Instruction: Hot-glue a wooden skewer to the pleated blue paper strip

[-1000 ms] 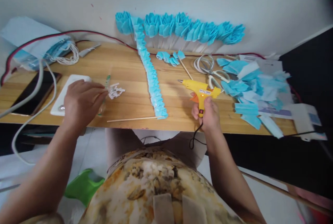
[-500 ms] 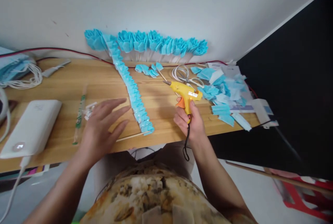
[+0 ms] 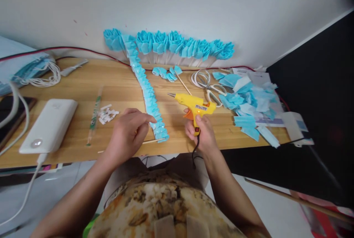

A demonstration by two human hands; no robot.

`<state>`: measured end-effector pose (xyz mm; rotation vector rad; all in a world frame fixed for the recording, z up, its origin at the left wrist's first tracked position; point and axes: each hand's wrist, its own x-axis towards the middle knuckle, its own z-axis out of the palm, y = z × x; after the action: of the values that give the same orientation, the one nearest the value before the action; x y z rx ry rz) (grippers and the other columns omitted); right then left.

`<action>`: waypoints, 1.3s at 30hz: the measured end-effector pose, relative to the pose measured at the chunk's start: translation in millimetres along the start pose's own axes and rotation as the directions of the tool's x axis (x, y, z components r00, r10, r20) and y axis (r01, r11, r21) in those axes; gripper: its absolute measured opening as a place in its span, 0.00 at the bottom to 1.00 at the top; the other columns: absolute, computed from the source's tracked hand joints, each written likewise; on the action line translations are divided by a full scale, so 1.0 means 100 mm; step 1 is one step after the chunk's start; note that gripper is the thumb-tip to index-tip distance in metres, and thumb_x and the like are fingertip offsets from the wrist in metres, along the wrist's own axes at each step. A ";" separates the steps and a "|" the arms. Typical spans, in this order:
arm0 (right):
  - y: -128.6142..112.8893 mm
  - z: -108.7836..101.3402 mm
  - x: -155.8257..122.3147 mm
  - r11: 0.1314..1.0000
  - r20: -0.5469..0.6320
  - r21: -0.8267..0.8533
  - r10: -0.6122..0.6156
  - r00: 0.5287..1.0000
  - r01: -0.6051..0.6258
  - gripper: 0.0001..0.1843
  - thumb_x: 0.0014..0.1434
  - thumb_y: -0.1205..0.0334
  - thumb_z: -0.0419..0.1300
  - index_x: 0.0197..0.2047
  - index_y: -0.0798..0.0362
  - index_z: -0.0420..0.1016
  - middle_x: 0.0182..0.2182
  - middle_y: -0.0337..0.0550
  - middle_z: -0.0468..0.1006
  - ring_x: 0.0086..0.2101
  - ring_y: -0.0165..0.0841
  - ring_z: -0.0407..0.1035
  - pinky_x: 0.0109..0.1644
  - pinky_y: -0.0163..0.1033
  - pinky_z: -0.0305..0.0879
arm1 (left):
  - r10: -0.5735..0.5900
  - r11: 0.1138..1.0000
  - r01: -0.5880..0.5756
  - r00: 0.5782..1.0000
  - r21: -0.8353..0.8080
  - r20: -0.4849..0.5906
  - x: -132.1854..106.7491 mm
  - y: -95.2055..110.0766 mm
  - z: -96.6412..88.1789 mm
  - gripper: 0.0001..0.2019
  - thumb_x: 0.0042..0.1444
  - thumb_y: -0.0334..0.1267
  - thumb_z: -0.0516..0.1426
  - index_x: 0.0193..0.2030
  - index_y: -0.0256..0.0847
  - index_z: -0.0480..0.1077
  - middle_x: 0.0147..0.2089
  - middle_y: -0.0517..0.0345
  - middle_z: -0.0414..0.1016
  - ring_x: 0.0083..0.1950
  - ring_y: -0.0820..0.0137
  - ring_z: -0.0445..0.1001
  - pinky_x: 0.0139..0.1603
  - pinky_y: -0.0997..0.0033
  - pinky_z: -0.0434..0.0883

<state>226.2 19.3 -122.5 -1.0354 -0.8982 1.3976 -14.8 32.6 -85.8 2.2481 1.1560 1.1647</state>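
My right hand (image 3: 205,134) grips a yellow hot glue gun (image 3: 190,101) by its handle, a finger at the orange trigger. The gun's metal nozzle points left, above the wood. My left hand (image 3: 124,134) is partly curled, its index finger stretched out at the edge of a long pleated light-blue strip (image 3: 149,96); whether it presses the strip I cannot tell. Between thumb and index finger there is a gap with nothing in it. At the strip's near end lies a thin wooden stick (image 3: 153,141), partly hidden by my left hand.
Blue fabric flowers (image 3: 175,42) on sticks lean along the wall. Fabric scraps (image 3: 249,97), scissors (image 3: 217,92) and another stick (image 3: 183,83) lie to the right. Small white pieces (image 3: 107,114), a green-wrapped packet (image 3: 94,114) and a white power bank (image 3: 49,125) lie left.
My left hand has moved right to the strip, and its spread fingers have curled. The glue gun's nozzle has shifted left and down a little. The view has turned slightly left.
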 end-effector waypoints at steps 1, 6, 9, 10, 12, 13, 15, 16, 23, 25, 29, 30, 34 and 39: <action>0.01 0.00 0.00 0.999 -0.007 -0.030 -0.011 1.000 0.010 0.26 0.57 0.36 0.68 0.41 0.52 0.76 0.14 0.27 0.62 0.13 0.24 0.53 0.18 0.33 0.49 | -0.027 1.000 0.027 1.000 0.007 -0.002 0.00 0.00 0.00 0.13 0.64 0.31 0.53 0.38 0.48 0.78 0.31 0.62 0.82 0.32 0.67 0.79 0.46 0.59 0.77; 0.06 -0.04 -0.03 0.944 -0.034 -0.305 -0.140 0.990 0.123 0.22 0.60 0.40 0.66 0.34 0.52 0.76 0.15 0.31 0.66 0.16 0.27 0.59 0.21 0.35 0.56 | -0.158 0.982 0.155 0.987 -0.105 -0.024 -0.02 0.05 0.00 0.11 0.63 0.32 0.55 0.39 0.46 0.80 0.33 0.60 0.83 0.35 0.68 0.78 0.38 0.67 0.74; 0.04 -0.08 -0.06 0.792 -0.021 -0.566 -0.294 0.956 0.230 0.17 0.62 0.46 0.64 0.36 0.52 0.78 0.16 0.32 0.69 0.17 0.28 0.62 0.23 0.36 0.60 | -0.205 0.959 0.201 0.979 -0.198 -0.002 -0.03 0.09 0.01 0.06 0.64 0.36 0.58 0.39 0.43 0.78 0.34 0.58 0.82 0.35 0.69 0.76 0.38 0.68 0.72; 0.02 -0.09 -0.07 0.697 0.004 -0.661 -0.369 0.929 0.279 0.15 0.62 0.48 0.64 0.38 0.52 0.79 0.17 0.33 0.71 0.18 0.29 0.63 0.25 0.36 0.62 | -0.209 0.954 0.205 0.978 -0.219 0.005 -0.03 0.10 0.01 0.06 0.64 0.38 0.59 0.37 0.42 0.77 0.33 0.58 0.81 0.34 0.69 0.76 0.39 0.68 0.71; 0.00 -0.11 -0.08 0.444 0.095 -0.820 -0.515 0.852 0.360 0.14 0.61 0.53 0.64 0.45 0.53 0.81 0.23 0.37 0.79 0.21 0.30 0.68 0.28 0.36 0.65 | -0.211 0.942 0.209 0.977 -0.261 0.018 -0.03 0.09 0.03 0.09 0.65 0.39 0.60 0.33 0.41 0.75 0.30 0.59 0.78 0.34 0.70 0.74 0.39 0.69 0.70; -0.01 -0.11 -0.08 0.309 0.157 -0.869 -0.568 0.808 0.386 0.15 0.61 0.55 0.63 0.48 0.53 0.81 0.26 0.39 0.82 0.23 0.31 0.71 0.30 0.36 0.67 | -0.216 0.934 0.212 0.976 -0.288 0.019 -0.02 0.09 0.05 0.10 0.65 0.39 0.61 0.32 0.41 0.74 0.30 0.59 0.78 0.33 0.71 0.74 0.40 0.70 0.69; -0.03 -0.11 -0.09 0.091 0.273 -0.907 -0.617 0.738 0.412 0.17 0.62 0.56 0.62 0.51 0.52 0.81 0.31 0.43 0.86 0.26 0.34 0.76 0.33 0.37 0.68 | -0.256 0.898 0.247 0.966 -0.364 0.023 -0.01 0.06 0.08 0.12 0.65 0.41 0.62 0.31 0.40 0.74 0.28 0.60 0.76 0.31 0.73 0.72 0.38 0.71 0.68; -0.03 -0.11 -0.09 0.022 0.315 -0.907 -0.625 0.715 0.420 0.17 0.63 0.57 0.61 0.52 0.52 0.81 0.33 0.44 0.87 0.27 0.34 0.77 0.33 0.36 0.69 | -0.291 0.868 0.278 0.956 -0.412 0.032 0.01 0.05 0.10 0.13 0.64 0.43 0.63 0.30 0.40 0.74 0.27 0.61 0.75 0.30 0.74 0.70 0.36 0.72 0.67; 0.05 -0.12 -0.08 0.023 0.287 -0.920 -0.639 0.713 0.391 0.16 0.63 0.57 0.63 0.52 0.53 0.80 0.30 0.41 0.86 0.23 0.33 0.75 0.31 0.35 0.68 | -0.445 0.636 0.443 0.880 -0.631 0.169 0.10 0.02 0.16 0.23 0.57 0.59 0.68 0.28 0.39 0.75 0.21 0.65 0.65 0.24 0.78 0.60 0.26 0.76 0.58; 0.06 -0.13 -0.08 0.000 0.302 -0.921 -0.632 0.713 0.390 0.16 0.63 0.57 0.63 0.53 0.53 0.81 0.30 0.40 0.86 0.24 0.33 0.76 0.31 0.35 0.68 | -0.457 0.615 0.452 0.872 -0.645 0.175 0.10 0.00 0.17 0.24 0.56 0.60 0.68 0.28 0.38 0.75 0.20 0.64 0.65 0.23 0.78 0.60 0.26 0.76 0.57; 0.06 -0.12 -0.07 -0.121 0.399 -0.898 -0.629 0.667 0.423 0.18 0.64 0.59 0.61 0.55 0.53 0.81 0.34 0.43 0.87 0.30 0.35 0.79 0.35 0.36 0.70 | -0.466 0.588 0.450 0.868 -0.672 0.173 0.07 -0.06 0.20 0.22 0.59 0.58 0.67 0.29 0.39 0.75 0.21 0.64 0.66 0.24 0.77 0.61 0.27 0.76 0.59; 0.05 -0.12 -0.07 -0.146 0.424 -0.888 -0.628 0.652 0.436 0.18 0.64 0.60 0.60 0.55 0.53 0.80 0.36 0.44 0.88 0.31 0.35 0.80 0.36 0.37 0.71 | -0.465 0.589 0.444 0.870 -0.676 0.167 0.06 -0.07 0.20 0.21 0.60 0.57 0.67 0.30 0.39 0.76 0.21 0.63 0.66 0.24 0.77 0.62 0.28 0.76 0.60; 0.02 -0.11 -0.07 -0.215 0.490 -0.858 -0.614 0.619 0.467 0.20 0.66 0.61 0.61 0.59 0.57 0.77 0.36 0.45 0.87 0.31 0.34 0.78 0.37 0.39 0.70 | -0.452 0.603 0.414 0.882 -0.682 0.136 0.03 -0.10 0.21 0.15 0.66 0.49 0.63 0.35 0.41 0.78 0.22 0.64 0.67 0.26 0.75 0.66 0.33 0.74 0.64; 0.02 -0.13 -0.08 -0.249 0.537 -0.836 -0.552 0.638 0.489 0.24 0.70 0.58 0.62 0.65 0.57 0.72 0.42 0.47 0.87 0.34 0.36 0.78 0.40 0.40 0.68 | -0.460 0.609 0.397 0.882 -0.686 0.102 0.00 -0.11 0.20 0.08 0.64 0.32 0.58 0.37 0.42 0.78 0.31 0.61 0.75 0.35 0.73 0.72 0.41 0.72 0.68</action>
<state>237.6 11.0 -128.0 -1.3015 -2.1161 -0.3654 -4.0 40.3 -104.3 1.2637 0.9784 1.2188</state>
